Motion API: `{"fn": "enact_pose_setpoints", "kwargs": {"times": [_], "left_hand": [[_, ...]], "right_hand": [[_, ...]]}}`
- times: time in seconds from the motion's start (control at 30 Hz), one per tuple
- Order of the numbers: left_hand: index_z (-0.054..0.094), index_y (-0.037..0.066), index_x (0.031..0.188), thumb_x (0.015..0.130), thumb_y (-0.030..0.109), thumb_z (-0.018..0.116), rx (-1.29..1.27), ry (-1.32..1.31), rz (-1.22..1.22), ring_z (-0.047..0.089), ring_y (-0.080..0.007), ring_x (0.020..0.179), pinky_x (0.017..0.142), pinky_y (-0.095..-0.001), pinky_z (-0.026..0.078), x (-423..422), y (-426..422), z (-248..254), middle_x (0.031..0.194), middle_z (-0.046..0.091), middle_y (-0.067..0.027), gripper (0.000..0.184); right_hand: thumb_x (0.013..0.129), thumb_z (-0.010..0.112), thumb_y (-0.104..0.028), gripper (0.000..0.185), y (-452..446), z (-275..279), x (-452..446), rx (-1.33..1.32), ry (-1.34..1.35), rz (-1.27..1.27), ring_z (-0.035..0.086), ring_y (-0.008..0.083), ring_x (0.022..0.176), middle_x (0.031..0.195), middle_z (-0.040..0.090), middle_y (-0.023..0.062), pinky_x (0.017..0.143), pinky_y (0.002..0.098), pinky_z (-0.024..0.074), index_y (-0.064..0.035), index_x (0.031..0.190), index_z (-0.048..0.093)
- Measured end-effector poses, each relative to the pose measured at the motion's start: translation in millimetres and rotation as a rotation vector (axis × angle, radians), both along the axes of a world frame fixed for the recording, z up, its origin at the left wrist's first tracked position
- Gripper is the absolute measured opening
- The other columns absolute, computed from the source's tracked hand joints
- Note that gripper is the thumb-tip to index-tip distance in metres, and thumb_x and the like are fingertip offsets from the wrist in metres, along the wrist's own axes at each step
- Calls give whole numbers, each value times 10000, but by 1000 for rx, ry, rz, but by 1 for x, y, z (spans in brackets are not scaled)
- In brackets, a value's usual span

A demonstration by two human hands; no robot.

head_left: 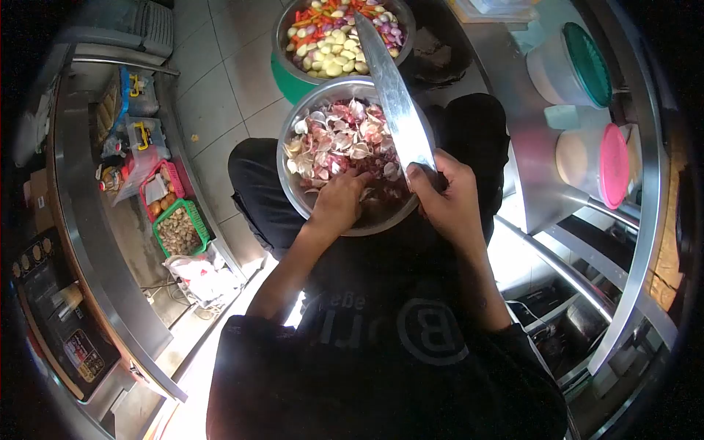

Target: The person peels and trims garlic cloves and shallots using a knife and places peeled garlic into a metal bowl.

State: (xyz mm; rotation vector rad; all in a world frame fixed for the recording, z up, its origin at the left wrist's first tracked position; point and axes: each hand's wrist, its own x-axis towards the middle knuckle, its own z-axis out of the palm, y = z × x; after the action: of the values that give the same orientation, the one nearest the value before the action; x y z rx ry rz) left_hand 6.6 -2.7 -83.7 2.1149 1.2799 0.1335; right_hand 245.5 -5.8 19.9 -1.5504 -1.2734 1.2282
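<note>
In the right hand [449,194] I had fingers clamped on a broad silver steel knife [392,103], tip slanting outward, presumably to clear the left hand [339,202]. Its fingers rested among papery white-and-purplish garlic pieces [341,139]; I couldn't tell whether they pinched any. Around them, a round steel bowl [292,192] sat over black-clad thighs [253,169], likely for steadiness; beyond lay pale peeled cloves [334,53].

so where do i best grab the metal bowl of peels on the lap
Probably by the rim of the metal bowl, one hand from each side: it is round and shows no handles. In this view the knife crosses the rim's far-right stretch, so keep clear there.
</note>
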Motion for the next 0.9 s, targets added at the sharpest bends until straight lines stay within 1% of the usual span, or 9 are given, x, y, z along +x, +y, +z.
{"fn": "enact_pose_setpoints", "kwargs": {"times": [0.17, 0.23, 0.37, 0.43, 0.57, 0.63, 0.73, 0.87, 0.9], "left_hand": [[688, 72, 1266, 836, 77, 794, 37, -14, 76, 670, -409, 1199, 984, -513, 560, -13, -2, -8, 1269, 666, -195, 443], [682, 75, 1246, 863, 71, 769, -76, 13, 86, 699, -424, 1147, 955, -527, 573, -11, 6, 12, 1228, 714, -211, 393], [681, 77, 1241, 876, 70, 760, -77, -5, 85, 729, -435, 1068, 928, -541, 586, -9, 13, 10, 1121, 761, -211, 374], [693, 49, 1260, 897, 107, 772, -80, 113, 283, 741, -430, 1054, 916, -539, 580, -2, 14, 13, 1085, 779, -213, 376], [705, 79, 1236, 845, 97, 805, -47, 83, 185, 742, -408, 1041, 917, -516, 602, -6, 10, 10, 1091, 757, -231, 404], [712, 78, 1252, 803, 107, 849, 150, 69, 61, 736, -393, 1082, 920, -499, 605, -6, 3, 3, 1217, 730, -233, 470], [712, 74, 1266, 766, 111, 882, -13, 158, 63, 729, -387, 1109, 937, -489, 606, 0, 6, 3, 1318, 699, -214, 529], [714, 58, 1235, 764, 93, 883, 97, 103, 84, 730, -389, 1095, 940, -466, 606, 1, 4, 16, 1271, 709, -205, 503], [698, 42, 1207, 768, 84, 883, -62, -2, 141, 736, -364, 1066, 925, -435, 606, 3, 11, 35, 1210, 714, -189, 478]], "right_hand": [[997, 719, -167, 225, -2, 0, 4, -23, -33, -11, 653, 240, 735, 857, 677, 175, 680, 368, 488, 52, 1047, 714], [998, 718, -164, 220, -1, -2, 4, -38, -31, -14, 652, 238, 730, 858, 681, 176, 676, 369, 486, 52, 1041, 711], [995, 718, -157, 213, -2, -4, 3, -29, -15, -17, 654, 242, 727, 867, 688, 182, 672, 379, 488, 51, 1035, 708], [992, 718, -153, 208, -2, -3, 2, -34, -17, -16, 662, 249, 732, 876, 694, 187, 675, 386, 493, 51, 1032, 707], [989, 718, -146, 203, -4, -2, 3, -58, -42, -12, 682, 260, 752, 892, 705, 193, 690, 392, 505, 52, 1029, 708], [989, 717, -145, 201, -4, -3, 2, -51, -46, -12, 690, 267, 764, 898, 708, 197, 698, 392, 509, 52, 1029, 708], [986, 715, -140, 193, -4, -1, 1, -43, -36, -14, 694, 281, 773, 904, 708, 203, 705, 391, 512, 49, 1031, 709], [979, 712, -125, 175, -5, -4, 2, -31, -37, -14, 694, 301, 784, 909, 706, 207, 723, 394, 519, 41, 1034, 714], [977, 712, -121, 171, -5, -4, 2, -28, -40, -15, 694, 305, 787, 910, 706, 207, 728, 395, 521, 39, 1035, 715]]}}
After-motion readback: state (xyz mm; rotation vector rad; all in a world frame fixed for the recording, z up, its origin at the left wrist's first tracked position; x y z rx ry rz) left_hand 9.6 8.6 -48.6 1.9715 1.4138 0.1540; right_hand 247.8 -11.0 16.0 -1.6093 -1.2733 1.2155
